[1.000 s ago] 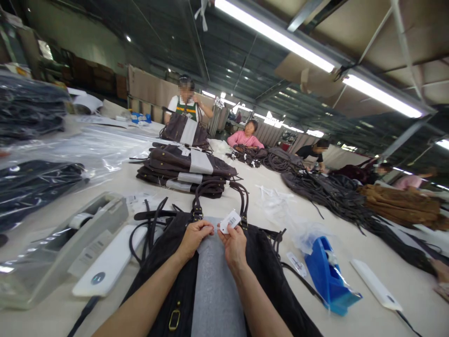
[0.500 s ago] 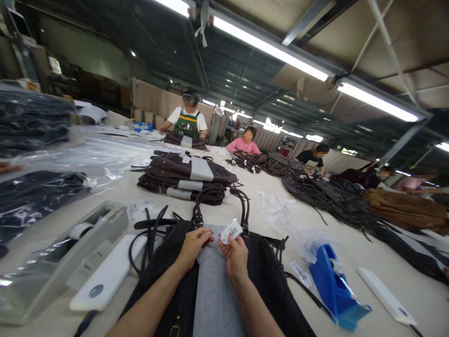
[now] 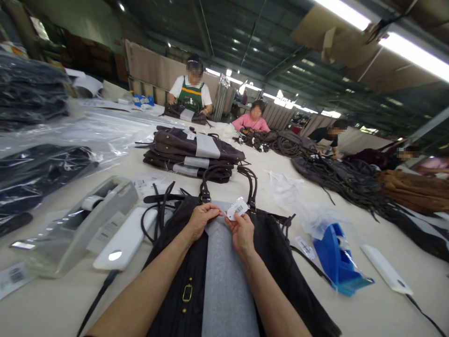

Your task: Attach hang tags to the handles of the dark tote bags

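A dark brown leather bag (image 3: pixel 175 276) lies flat in front of me, wrapped lengthwise by a grey fabric band (image 3: pixel 224 281). My left hand (image 3: pixel 201 220) is closed, pinching the top edge of the grey band by the bag's handles (image 3: pixel 228 180). My right hand (image 3: pixel 242 230) is closed too, pinching a small white barcode tag (image 3: pixel 237 208) between thumb and fingertips just above the band. The two hands nearly touch.
A grey tape dispenser (image 3: pixel 84 220) and a white scanner (image 3: pixel 124 238) lie at my left; a blue tape dispenser (image 3: pixel 335 262) and a white device (image 3: pixel 386 269) at my right. Stacked brown bags (image 3: pixel 192 154) sit ahead. Several people work at the table's far side, amid piles of straps.
The view has tilted down and shifted slightly. My hands keep their pinch on the band and tag, with the tag now closer to the left hand.
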Demonstrator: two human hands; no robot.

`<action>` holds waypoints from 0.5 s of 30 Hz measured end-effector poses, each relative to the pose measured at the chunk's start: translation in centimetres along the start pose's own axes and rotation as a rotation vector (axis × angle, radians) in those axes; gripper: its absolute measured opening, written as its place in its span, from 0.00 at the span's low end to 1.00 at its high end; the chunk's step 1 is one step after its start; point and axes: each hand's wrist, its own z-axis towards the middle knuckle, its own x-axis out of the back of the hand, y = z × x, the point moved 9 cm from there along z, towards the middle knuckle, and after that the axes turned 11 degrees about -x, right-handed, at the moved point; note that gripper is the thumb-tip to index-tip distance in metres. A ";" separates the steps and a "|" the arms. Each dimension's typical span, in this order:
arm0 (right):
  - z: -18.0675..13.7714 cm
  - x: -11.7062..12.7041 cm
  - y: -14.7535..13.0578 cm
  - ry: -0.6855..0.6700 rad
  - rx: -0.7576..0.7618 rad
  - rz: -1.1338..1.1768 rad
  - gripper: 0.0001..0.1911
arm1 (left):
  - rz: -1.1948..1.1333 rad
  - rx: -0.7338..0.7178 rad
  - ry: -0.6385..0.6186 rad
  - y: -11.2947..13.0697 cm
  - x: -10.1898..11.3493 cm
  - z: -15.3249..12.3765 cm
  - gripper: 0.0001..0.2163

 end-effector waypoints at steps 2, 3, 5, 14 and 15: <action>0.0 0.1 0.1 0.002 0.000 -0.002 0.11 | 0.005 -0.006 0.006 0.0 0.1 0.0 0.10; 0.0 0.1 0.2 0.002 -0.001 0.000 0.11 | 0.010 -0.015 0.007 0.0 0.1 0.0 0.10; 0.0 0.1 0.4 0.002 -0.006 0.004 0.11 | 0.019 -0.028 0.004 0.0 0.1 0.1 0.10; -0.1 0.1 0.9 -0.005 -0.018 -0.012 0.12 | -0.023 -0.014 -0.021 0.1 -0.3 0.0 0.09; -0.1 0.1 0.9 -0.002 -0.018 -0.013 0.12 | -0.026 -0.011 -0.018 0.1 -0.3 -0.1 0.10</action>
